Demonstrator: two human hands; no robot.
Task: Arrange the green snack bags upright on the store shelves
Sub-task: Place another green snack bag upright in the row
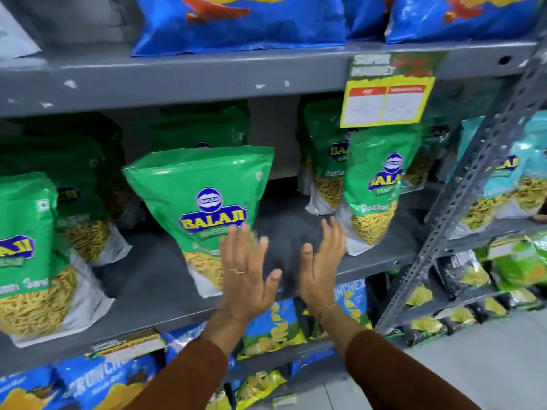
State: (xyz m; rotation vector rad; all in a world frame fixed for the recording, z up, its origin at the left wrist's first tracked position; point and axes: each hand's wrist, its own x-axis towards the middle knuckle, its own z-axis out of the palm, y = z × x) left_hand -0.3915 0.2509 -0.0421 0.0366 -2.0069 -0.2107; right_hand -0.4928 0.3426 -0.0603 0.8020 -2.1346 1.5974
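The middle green bag (204, 202) reads "BALAJI" in yellow on a blue banner, under a round blue badge whose small print is blurred. The left green bag (26, 232) shows only "AJI" of that name, with part of a white script word lower down. A right green bag (376, 184) shows "BALA" and "Ratla"; the bag behind it (325, 161) shows "BA" and "Ratla". The yellow shelf tag (384, 102) has "SUPER" on its green header; the rest is unreadable. A blue bag (350, 294) below reads "UNCHEX".
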